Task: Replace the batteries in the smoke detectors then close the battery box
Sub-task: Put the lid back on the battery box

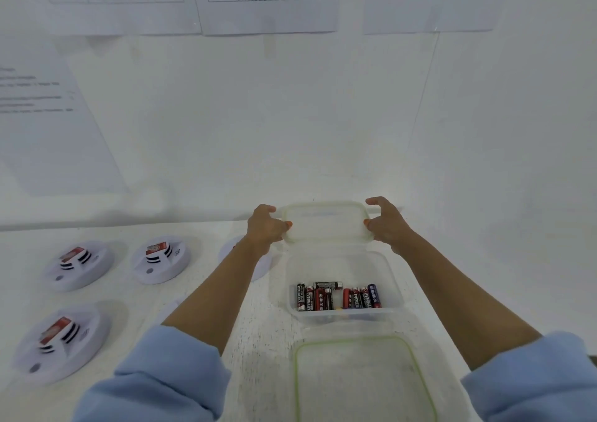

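Observation:
A clear plastic battery box (394, 281) stands open on the white table, with several red, black and blue batteries (339, 296) lying along its near side. Both hands hold a translucent lid (324, 223) tilted up over the box's far edge: my left hand (265, 227) grips its left end and my right hand (386, 224) its right end. Three white smoke detectors (79, 265), (161, 258), (58, 341) lie on the left with red-labelled parts showing on top. A fourth detector (227, 252) is mostly hidden behind my left forearm.
A second translucent piece with a green seal (361, 379) lies directly in front of the battery box, at the table's near edge. A white wall with printed paper sheets (268, 1) rises just behind the table.

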